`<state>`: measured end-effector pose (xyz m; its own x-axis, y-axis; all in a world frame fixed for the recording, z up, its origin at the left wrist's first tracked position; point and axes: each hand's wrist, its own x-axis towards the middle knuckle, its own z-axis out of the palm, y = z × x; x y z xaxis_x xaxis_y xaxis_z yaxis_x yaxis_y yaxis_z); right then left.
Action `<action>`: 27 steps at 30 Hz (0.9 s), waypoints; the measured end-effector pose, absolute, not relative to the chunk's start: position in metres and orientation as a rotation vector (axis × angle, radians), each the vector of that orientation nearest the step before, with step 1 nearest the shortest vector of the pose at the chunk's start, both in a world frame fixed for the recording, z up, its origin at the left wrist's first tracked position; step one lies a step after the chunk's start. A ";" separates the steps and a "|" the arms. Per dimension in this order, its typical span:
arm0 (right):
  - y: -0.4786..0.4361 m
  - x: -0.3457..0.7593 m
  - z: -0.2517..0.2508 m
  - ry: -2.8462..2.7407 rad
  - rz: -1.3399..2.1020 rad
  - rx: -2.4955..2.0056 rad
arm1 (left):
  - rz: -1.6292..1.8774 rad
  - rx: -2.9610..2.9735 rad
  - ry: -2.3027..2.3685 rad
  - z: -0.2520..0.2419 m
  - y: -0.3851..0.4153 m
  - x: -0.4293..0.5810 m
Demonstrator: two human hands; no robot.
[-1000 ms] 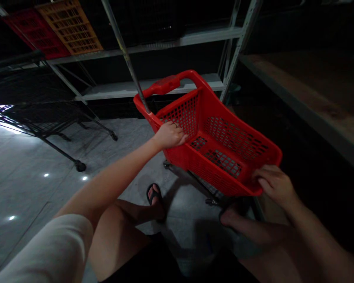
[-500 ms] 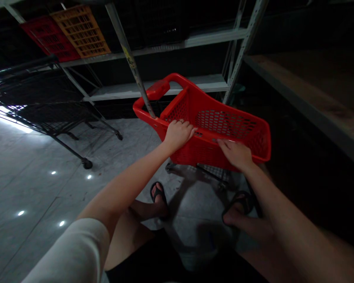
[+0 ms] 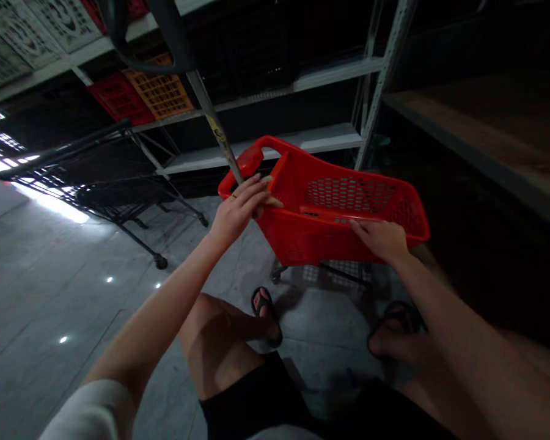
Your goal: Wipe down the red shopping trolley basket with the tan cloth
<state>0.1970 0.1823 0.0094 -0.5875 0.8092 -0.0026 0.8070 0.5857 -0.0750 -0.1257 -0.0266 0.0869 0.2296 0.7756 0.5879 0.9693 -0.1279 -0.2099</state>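
Observation:
A red plastic shopping cart (image 3: 321, 235) with perforated sides stands in front of me. My right hand (image 3: 385, 239) grips its near rim towards the right end, thumb on top. At the handle end, my left hand (image 3: 238, 211) lies over the near rim with its fingers stretched out, close to the foot of a worn metal pole (image 3: 215, 125). This pole rises from the cart's handle end at a tilt, with a dark curved part (image 3: 174, 46) at its top. Whether the left fingers touch the pole, I cannot tell.
On the left stands a dark wire trolley (image 3: 105, 171) on castors. Behind the cart, a white metal shelving rack (image 3: 325, 139) holds a red crate (image 3: 119, 98) and a yellow crate (image 3: 162, 91). A ledge (image 3: 476, 153) runs along the right. My sandalled feet are on the grey floor (image 3: 132, 318).
My left hand has slid left along the rim to the handle end, its fingers now straighter. The right hand keeps its hold. The view has shifted, showing more on the left.

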 end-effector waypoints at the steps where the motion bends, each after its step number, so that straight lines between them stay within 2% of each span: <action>1: 0.182 0.197 0.008 -2.771 0.089 -1.430 | -0.552 -1.865 -1.663 0.083 -0.027 -0.121; 3: 0.181 0.199 0.006 -2.771 0.058 -1.468 | -0.598 -1.812 -1.723 0.065 -0.025 -0.106; 9: 0.180 0.208 0.001 -2.783 -0.036 -1.387 | -0.313 -1.904 -1.776 0.002 -0.021 -0.052; 14: 0.179 0.210 0.003 -2.784 -0.068 -1.455 | -0.121 -2.062 -1.580 0.015 -0.049 -0.078; 17: 0.177 0.207 0.004 -2.777 -0.077 -1.490 | -0.257 -1.900 -1.656 0.025 -0.067 -0.104; 21: 0.175 0.206 0.002 -2.728 -0.123 -1.482 | -0.406 -1.667 -1.834 0.002 -0.071 -0.098; 24: 0.175 0.207 0.002 -2.744 -0.125 -1.477 | -0.174 -1.919 -1.830 -0.019 -0.061 -0.075; 27: 0.176 0.208 0.004 -2.773 -0.128 -1.470 | 0.035 -2.201 -1.693 -0.012 -0.049 -0.067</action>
<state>0.2081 0.1761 0.0037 -0.5617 0.8264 0.0388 0.8265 0.5584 0.0719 -0.0675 -0.0487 -0.0119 0.2812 0.9391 0.1978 0.9300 -0.2158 -0.2975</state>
